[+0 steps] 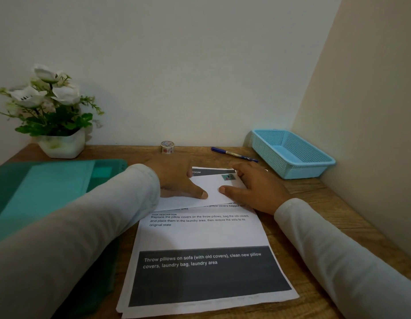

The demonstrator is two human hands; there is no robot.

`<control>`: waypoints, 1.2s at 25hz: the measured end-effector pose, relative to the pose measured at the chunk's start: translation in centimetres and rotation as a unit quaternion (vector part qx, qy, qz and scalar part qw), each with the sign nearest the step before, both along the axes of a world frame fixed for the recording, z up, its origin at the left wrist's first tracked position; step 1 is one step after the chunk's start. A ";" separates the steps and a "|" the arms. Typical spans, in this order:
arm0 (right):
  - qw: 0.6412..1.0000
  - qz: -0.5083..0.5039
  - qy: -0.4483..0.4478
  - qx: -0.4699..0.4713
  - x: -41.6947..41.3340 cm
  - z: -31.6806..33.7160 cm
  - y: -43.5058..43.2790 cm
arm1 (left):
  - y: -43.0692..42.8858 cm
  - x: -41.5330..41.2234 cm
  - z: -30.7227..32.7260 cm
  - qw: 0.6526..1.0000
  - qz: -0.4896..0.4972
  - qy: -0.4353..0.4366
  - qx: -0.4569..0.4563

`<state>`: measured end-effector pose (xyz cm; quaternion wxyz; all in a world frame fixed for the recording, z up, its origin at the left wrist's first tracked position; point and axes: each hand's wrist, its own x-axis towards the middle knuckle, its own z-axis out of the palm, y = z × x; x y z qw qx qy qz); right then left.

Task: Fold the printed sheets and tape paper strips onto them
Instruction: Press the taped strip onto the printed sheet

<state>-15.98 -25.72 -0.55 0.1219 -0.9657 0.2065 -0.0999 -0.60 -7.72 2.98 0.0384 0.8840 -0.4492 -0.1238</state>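
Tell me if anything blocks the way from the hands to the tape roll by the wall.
Nothing visible does. The tape roll stands by the wall just beyond the left hand, with only bare desk between. The pen lies off to the right, beyond the right hand, clear of that path.

Both arms in pale long sleeves [84, 226] reach forward and angle inward, the bare left hand [177, 180] and bare right hand [257, 187] lying flat, palms down, fingers straight, their thumb tips pointing at each other, close but apart.
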 end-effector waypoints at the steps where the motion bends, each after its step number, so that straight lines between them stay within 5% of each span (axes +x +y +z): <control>1: 1.000 -0.003 0.007 -0.002 0.0 0.1 0.2 | 0.0 0.0 0.1 1.000 -0.002 -0.006 0.007; 19: 0.994 -0.106 0.018 0.016 0.3 1.8 3.1 | 0.1 -1.4 0.6 1.000 0.004 0.010 -0.011; 27: 0.964 -0.135 -0.040 0.225 -0.7 3.2 2.1 | 0.3 -1.4 0.5 0.999 0.005 0.019 -0.026; 30: 0.965 -0.137 -0.018 0.224 -0.6 3.5 2.1 | 0.4 -1.7 0.5 0.999 -0.004 0.001 -0.037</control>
